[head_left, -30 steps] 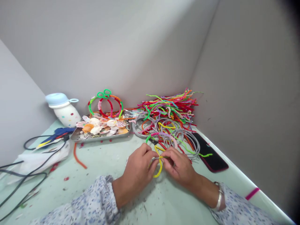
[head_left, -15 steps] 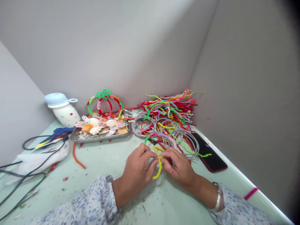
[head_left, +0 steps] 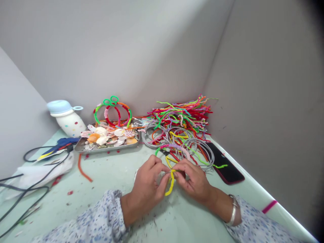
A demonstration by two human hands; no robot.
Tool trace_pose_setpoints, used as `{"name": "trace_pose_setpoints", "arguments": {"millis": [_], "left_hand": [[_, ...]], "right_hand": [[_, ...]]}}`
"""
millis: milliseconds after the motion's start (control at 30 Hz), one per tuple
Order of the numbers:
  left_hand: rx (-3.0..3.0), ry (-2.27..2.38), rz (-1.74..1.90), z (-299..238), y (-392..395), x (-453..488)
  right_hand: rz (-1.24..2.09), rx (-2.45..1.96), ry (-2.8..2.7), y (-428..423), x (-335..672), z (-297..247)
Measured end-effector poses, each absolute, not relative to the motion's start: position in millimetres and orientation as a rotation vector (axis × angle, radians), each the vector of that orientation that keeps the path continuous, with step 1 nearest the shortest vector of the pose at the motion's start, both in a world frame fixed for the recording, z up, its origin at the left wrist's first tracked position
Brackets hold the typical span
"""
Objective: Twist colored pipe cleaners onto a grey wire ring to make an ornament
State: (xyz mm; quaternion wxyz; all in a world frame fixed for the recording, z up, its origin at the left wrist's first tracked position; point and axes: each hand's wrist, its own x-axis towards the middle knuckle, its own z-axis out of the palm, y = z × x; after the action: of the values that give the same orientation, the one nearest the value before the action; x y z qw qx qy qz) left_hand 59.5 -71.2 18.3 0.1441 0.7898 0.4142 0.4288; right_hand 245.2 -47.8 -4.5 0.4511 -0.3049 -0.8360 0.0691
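Observation:
My left hand [head_left: 148, 185] and my right hand [head_left: 193, 180] meet low in the middle of the pale green table [head_left: 106, 189]. Both pinch a yellow pipe cleaner [head_left: 171, 182] that loops between the fingertips, wound around a thin grey wire ring whose course is mostly hidden by the fingers. Just beyond my hands lie several grey wire rings [head_left: 197, 150] tangled with coloured pipe cleaners. A big heap of pipe cleaners [head_left: 182, 114] sits behind them against the wall.
A metal tray [head_left: 83, 145] of seashells stands at the back left, with pipe-cleaner-wrapped hoops [head_left: 112, 111] behind it. A white dotted bottle [head_left: 68, 119], a blue glue gun [head_left: 60, 145], black cables [head_left: 27, 189] and a plastic bag lie left. A dark phone [head_left: 225, 165] rests right. An orange pipe cleaner [head_left: 82, 168] lies loose.
My fingers have shifted slightly on the yellow pipe cleaner, whose loop sits a little tighter. The view has drifted a touch; nothing else on the table moved.

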Motion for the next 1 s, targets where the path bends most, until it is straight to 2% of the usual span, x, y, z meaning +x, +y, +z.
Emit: {"name": "trace_pose_setpoints", "arguments": {"millis": [767, 1000], "left_hand": [[1.854, 1.151, 1.162, 22.9, -72.0, 61.9], [1.902, 1.185, 1.177, 17.2, -69.2, 64.4]], "right_hand": [[0.081, -0.662, -2.103, -47.9, 246.2, -5.6], [0.108, -0.744, -2.088, -47.4, 244.6, -5.4]]}}
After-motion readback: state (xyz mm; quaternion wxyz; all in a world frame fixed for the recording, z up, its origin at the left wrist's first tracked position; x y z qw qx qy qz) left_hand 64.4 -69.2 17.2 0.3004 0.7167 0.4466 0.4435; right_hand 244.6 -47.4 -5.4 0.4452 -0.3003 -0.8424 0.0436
